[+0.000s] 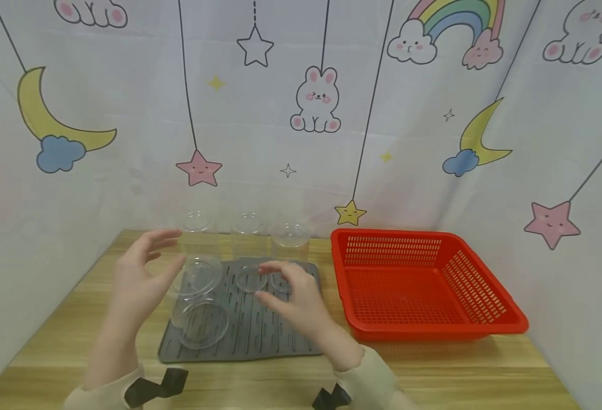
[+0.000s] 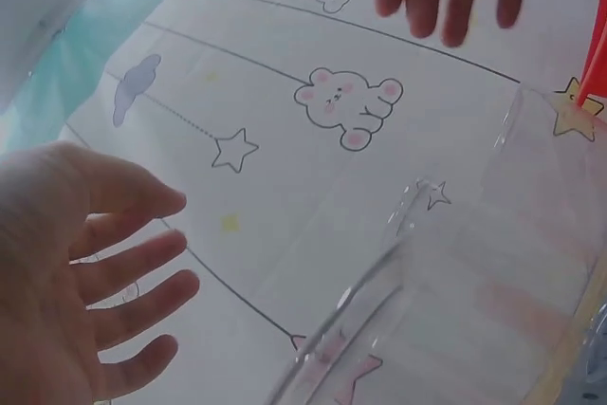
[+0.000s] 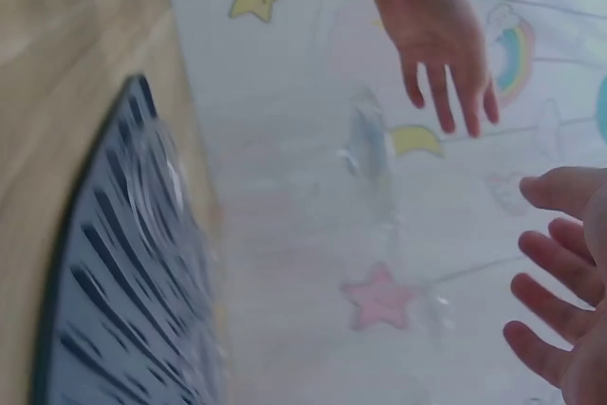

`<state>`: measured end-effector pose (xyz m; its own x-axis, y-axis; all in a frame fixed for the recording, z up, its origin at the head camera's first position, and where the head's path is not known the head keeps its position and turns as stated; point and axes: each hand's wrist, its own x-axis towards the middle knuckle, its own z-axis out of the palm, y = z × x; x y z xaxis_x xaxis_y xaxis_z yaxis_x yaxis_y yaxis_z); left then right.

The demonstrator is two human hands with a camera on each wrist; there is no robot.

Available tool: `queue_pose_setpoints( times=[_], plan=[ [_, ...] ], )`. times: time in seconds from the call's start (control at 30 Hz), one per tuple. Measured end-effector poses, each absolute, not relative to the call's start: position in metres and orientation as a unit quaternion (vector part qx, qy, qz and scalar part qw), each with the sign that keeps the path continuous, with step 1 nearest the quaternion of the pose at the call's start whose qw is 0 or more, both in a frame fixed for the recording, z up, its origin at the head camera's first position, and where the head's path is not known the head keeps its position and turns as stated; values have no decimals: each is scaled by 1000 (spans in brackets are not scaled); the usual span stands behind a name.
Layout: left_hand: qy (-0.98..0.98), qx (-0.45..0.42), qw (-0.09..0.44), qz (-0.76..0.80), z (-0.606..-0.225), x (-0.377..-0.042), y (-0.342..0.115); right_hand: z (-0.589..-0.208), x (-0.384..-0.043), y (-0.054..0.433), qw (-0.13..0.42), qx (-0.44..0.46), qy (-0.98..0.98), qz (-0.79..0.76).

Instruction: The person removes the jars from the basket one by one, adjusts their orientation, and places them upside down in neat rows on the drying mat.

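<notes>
My left hand (image 1: pixel 139 273) is raised over the left side of a grey ridged mat (image 1: pixel 250 336), thumb and fingers apart with nothing between them. Just right of it, a wide clear plastic cup (image 1: pixel 198 276) stands at the mat's left front and looms large in the left wrist view. My right hand (image 1: pixel 301 299) hovers over the mat's right part, thumb and fingers parted and holding nothing. Beyond it are more clear cups, one at the back middle (image 1: pixel 250 228) and a wider one at the back right (image 1: pixel 289 236). Another clear cup (image 1: pixel 198 222) is at the back left.
A red plastic basket (image 1: pixel 352 319) with slotted walls sits right of the mat. Beneath everything is a wood-grain table (image 1: pixel 250 381). A white cloth (image 1: pixel 260 142) printed with stars, moons and rabbits hangs behind and at both sides.
</notes>
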<state>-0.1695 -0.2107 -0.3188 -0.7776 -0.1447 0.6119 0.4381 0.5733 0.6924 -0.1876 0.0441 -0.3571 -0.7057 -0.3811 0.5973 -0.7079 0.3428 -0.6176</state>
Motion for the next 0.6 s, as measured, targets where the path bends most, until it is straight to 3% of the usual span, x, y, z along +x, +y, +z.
queue_pose_setpoints(
  times=[0.17, 0.3, 0.43, 0.6],
  plan=[
    [-805, -120, 420, -402, -314, -167, -184, -346, -183, 81, 333, 341, -795, 376],
    [-783, -166, 488, -348, -315, -170, -168, -344, -185, 112, 424, 317, -790, 311],
    [-782, -182, 528, -279, -320, -174, -158, -345, -192, 142, 467, 281, -796, 264],
    [-819, -186, 519, -163, -332, -180, -149, -344, -200, 175, 474, 227, -820, 227]
  ],
)
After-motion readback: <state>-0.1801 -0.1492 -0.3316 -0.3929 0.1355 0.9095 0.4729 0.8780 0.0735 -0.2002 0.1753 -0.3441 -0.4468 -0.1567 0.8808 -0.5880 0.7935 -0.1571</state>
